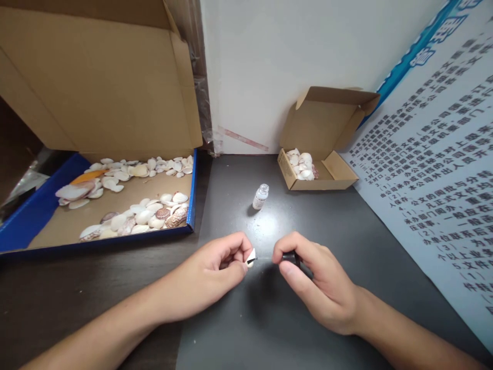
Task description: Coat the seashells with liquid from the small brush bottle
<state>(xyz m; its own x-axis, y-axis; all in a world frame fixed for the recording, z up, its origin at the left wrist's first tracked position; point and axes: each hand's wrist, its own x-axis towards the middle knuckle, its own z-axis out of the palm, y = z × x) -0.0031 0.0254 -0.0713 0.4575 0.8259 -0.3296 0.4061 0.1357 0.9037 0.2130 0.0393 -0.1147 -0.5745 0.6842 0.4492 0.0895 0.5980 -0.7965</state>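
My left hand [219, 270] pinches a small white shell [251, 255] between thumb and fingertips. Closed around a black cap [289, 257], my right hand [319, 282] faces it from a short distance. A thin, faint stem runs from the cap toward the shell, and its dark tip appears to touch the shell's face. Behind the hands, a small clear bottle [261, 197] with a printed label stands upright with no cap on it. The fingers partly hide both the shell and the cap.
To the left lies an open blue-edged cardboard box [191, 205] with many shells in two groups. A smaller open carton [327, 183] holding white shells stands at the back right. A white panel [308, 46] rises behind, and a printed sheet [431, 169] slopes along the right.
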